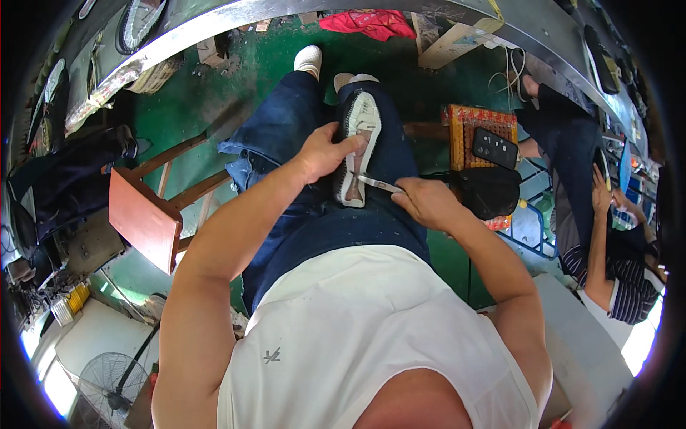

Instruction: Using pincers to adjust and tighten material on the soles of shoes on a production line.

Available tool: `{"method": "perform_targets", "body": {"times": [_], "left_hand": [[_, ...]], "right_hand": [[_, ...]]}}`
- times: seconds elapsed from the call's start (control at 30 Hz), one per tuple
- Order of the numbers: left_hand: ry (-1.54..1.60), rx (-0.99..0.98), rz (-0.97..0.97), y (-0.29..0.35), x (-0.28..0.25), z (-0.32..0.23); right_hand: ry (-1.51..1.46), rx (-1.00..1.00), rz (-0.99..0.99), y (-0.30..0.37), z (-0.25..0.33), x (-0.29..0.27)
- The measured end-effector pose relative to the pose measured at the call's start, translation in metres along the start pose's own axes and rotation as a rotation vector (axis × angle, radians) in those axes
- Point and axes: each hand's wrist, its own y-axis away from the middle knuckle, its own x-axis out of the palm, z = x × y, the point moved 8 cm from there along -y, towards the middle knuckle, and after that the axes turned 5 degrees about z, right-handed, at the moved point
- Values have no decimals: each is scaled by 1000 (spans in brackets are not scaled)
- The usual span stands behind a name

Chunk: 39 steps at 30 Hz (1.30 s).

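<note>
Clasping the shoe (365,118) from its left is the left hand (321,153); the right hand (431,203) pinches a metal tool (379,184) that, slipping, could gouge the shoe.

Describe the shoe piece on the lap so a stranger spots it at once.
Find the dark blue trousers in mid-picture. On them, the left hand grips a long shoe piece, and the right hand points a metal tool at it. Unlike the white shoe worn above, it has a dark jagged rim around a pale-and-brown face.
</note>
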Motion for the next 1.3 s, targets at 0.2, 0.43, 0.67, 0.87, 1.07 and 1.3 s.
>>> {"method": "perform_targets", "body": {"times": [0.2,0.43,0.67,0.87,1.07,1.3], "left_hand": [[-45,198,91,39,40,39],[-228,188,-54,30,35,47],[-424,251,-71,48,24,19],[498,280,85,101,-20,-54],[470,652,-98,127,-112,-235],[-40,624,-579,-9,-265,-432]], "right_hand": [[-154,222,279,2,-23,7],[-554,422,463,9,-19,-11],[-154,150,181,-20,-7,-3],[-136,104,-326,-14,-18,-119],[504,-137,-828,-87,-11,-264],[498,-89,-882,-163,-61,-304]]}}
